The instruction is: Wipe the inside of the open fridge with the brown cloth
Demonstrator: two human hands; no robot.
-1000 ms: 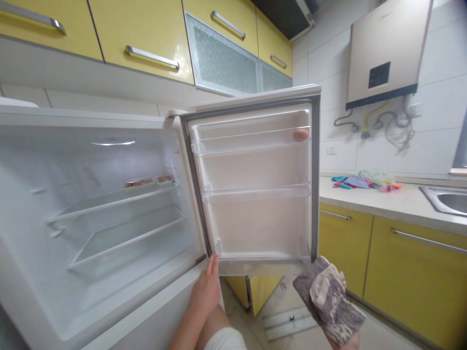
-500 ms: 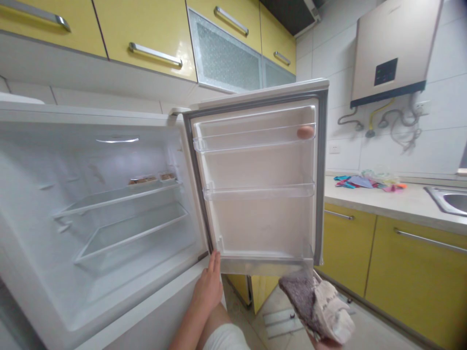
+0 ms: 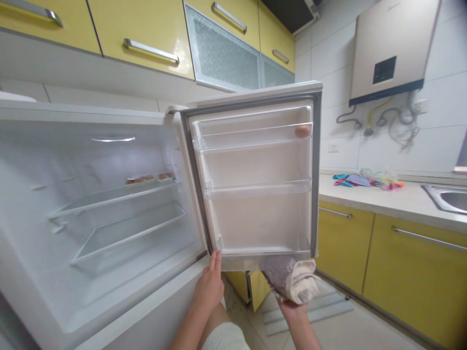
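The refrigerator door (image 3: 255, 218) stands wide open, with clear shelves on its inner side and a brown egg (image 3: 302, 131) at the right of the top one. My left hand (image 3: 210, 282) touches the lower left corner of the door's bottom shelf (image 3: 241, 263), fingers stretched out. Bunched in my right hand (image 3: 294, 308) is a grey and beige cloth (image 3: 301, 282), pressed up near the bottom shelf's right part. To the left, the refrigerator's interior (image 3: 120, 262) holds two glass shelves, with packs of brown food (image 3: 140, 180) on the upper one.
Colourful cloths (image 3: 353, 181) and a plastic bag lie on the counter (image 3: 383, 201) at the right, beside a sink (image 3: 452, 198). Yellow cabinets (image 3: 412, 272) stand below it. A water heater (image 3: 394, 53) hangs on the wall. A striped mat (image 3: 321, 308) lies on the floor.
My right hand has moved left and up with the cloth, bringing it against the bottom door shelf. The door has swung slightly. My left hand stays at the shelf's corner.
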